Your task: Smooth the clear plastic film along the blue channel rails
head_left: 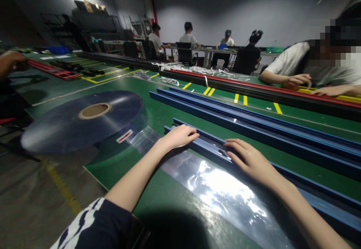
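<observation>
Striped sleeve (81, 224) and bare forearms reach in over the near edge of a green table (165, 189), to the blue channel (208, 148) lying nearest that edge. Hands well apart: the left hand (182, 134) bends over the channel's left end, its grip partly hidden, so whether it clamps cannot be told; the right hand (248, 157) touches farther along, thumb and fingers parted. Judged by its form, the channel should be stiff, moderately light for its length and smooth enough to slide, best held by its side walls at two spread points. Clear film (208, 181), glossy, probably limp and easily creased, lies along its near side and appears to lead from the film roll (64, 125), likely heavy, which overhangs the table's left edge. Beyond lie more blue channels (203, 112), yellow stripes (278, 108) and a red-and-black bar (254, 88); a co-worker (293, 59) leans at the far side, others sitting before a grey wall (214, 1).
</observation>
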